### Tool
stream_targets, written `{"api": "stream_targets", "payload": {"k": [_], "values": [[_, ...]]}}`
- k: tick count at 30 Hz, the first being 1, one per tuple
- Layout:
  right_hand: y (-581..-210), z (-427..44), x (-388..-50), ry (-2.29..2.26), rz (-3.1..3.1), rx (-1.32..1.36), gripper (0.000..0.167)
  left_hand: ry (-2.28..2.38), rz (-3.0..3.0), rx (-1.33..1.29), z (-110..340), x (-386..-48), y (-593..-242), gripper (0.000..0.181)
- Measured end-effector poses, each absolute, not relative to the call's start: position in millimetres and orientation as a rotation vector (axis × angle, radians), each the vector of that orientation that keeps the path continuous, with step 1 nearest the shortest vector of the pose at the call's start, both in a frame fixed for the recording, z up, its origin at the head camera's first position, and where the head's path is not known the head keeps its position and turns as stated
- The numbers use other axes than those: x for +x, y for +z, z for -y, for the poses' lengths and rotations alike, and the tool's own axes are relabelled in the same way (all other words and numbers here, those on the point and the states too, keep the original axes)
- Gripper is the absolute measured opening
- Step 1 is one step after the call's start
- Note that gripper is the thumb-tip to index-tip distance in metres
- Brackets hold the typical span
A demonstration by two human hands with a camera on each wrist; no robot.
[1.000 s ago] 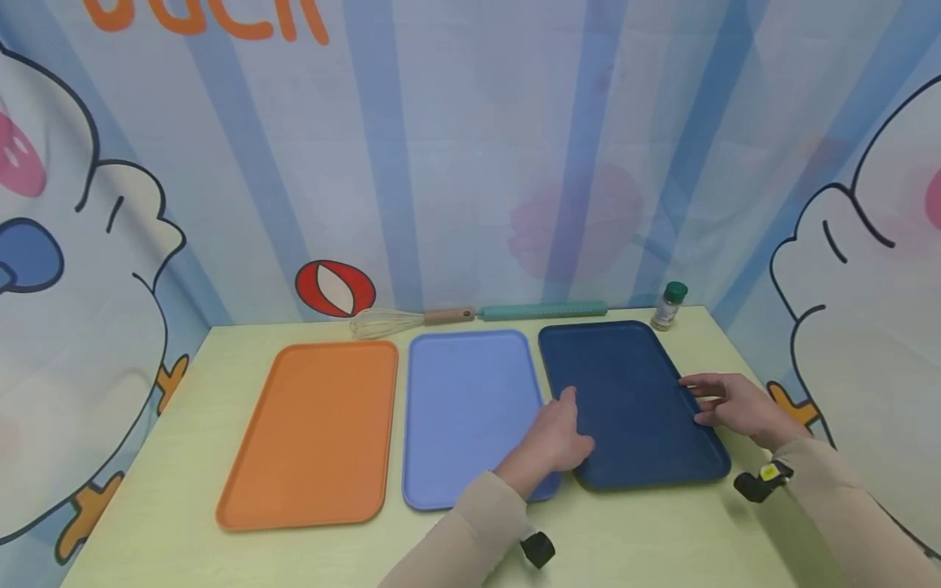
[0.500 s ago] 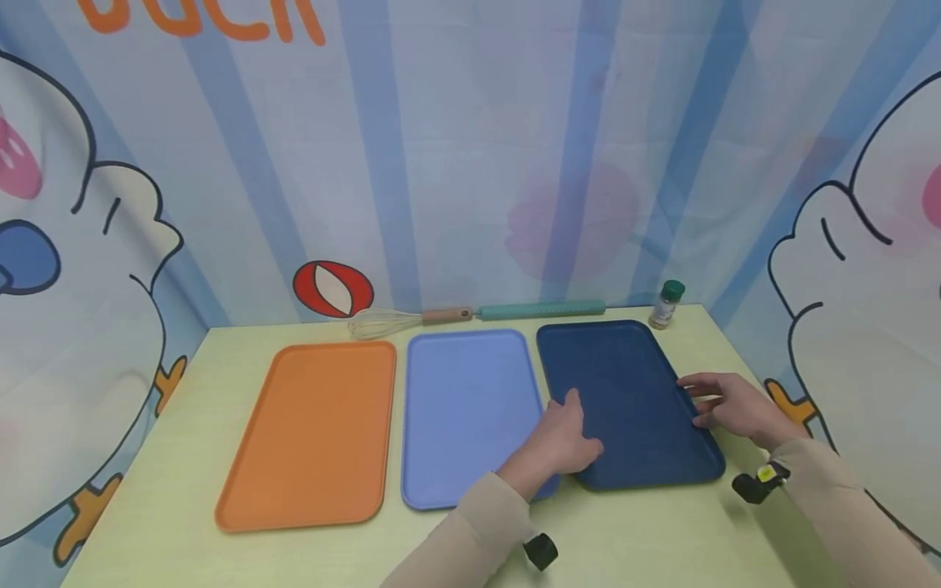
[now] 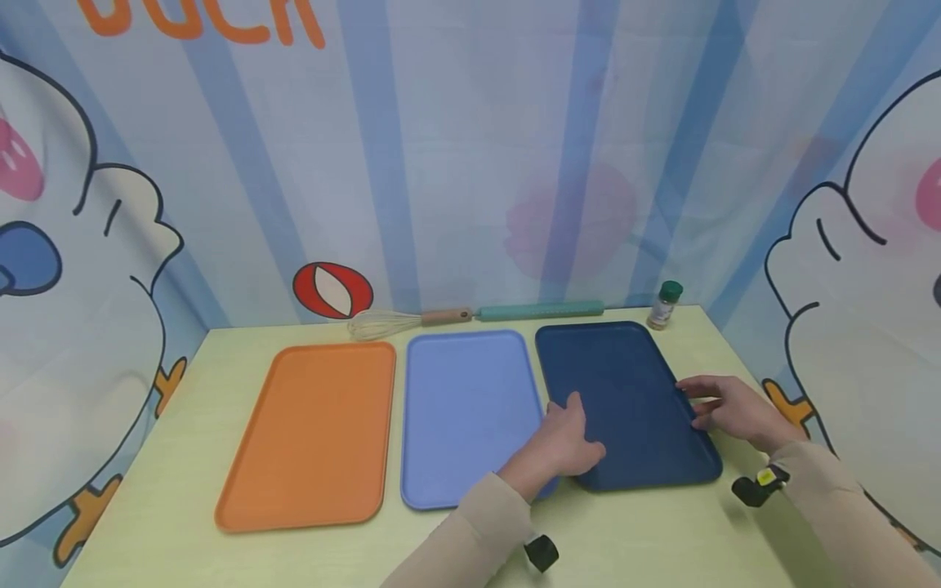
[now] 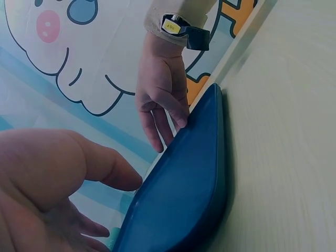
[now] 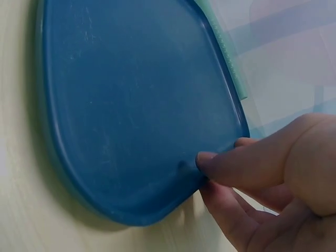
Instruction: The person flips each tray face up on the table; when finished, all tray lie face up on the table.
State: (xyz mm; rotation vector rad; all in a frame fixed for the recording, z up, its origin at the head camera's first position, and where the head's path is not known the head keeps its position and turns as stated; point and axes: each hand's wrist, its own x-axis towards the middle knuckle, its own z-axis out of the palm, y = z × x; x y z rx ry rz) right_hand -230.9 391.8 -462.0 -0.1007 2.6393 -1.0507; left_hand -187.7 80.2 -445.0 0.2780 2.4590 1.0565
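A dark blue tray [image 3: 625, 408] lies at the right of the table between both hands. My right hand [image 3: 735, 408] pinches its right rim; in the right wrist view the thumb [image 5: 226, 165] is over the rim and fingers are on the outer side. At the tray's near left edge is my left hand [image 3: 562, 441], its index finger and thumb stretched apart, overlapping the tray and the light blue tray [image 3: 466, 408] beside it. In the left wrist view the left thumb [image 4: 113, 168] reaches toward the dark blue rim; whether it touches is hard to tell.
An orange tray [image 3: 312, 433] lies at the left of the table. Along the back edge are a whisk [image 3: 385, 322], a turquoise rod-shaped thing [image 3: 540, 310] and a small green-capped jar [image 3: 665, 306]. A printed cloth [image 3: 470, 163] hangs behind the table.
My left hand has shifted slightly right, further over the dark blue tray. The tray's near right corner has moved a little to the left. The right hand stays at the rim.
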Motion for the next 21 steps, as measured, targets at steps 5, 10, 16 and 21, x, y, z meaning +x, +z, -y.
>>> {"api": "stream_targets", "payload": {"k": [5, 10, 16, 21], "values": [[-460, -391, -233, -1.023, -2.652, -0.114, 0.062, 1.046, -2.477, 0.284, -80, -187, -443, 0.084], [-453, -385, -234, -0.919, -2.695, -0.171, 0.059, 1.084, -2.477, 0.306, -75, -186, -438, 0.083], [-443, -374, -235, -0.677, -2.808, -0.247, 0.063, 1.109, -2.519, 0.409, -56, -193, -436, 0.079], [-434, -360, -235, -0.496, -2.976, -0.323, 0.063, 1.083, -2.585, 0.535, -29, -204, -434, 0.074]]}}
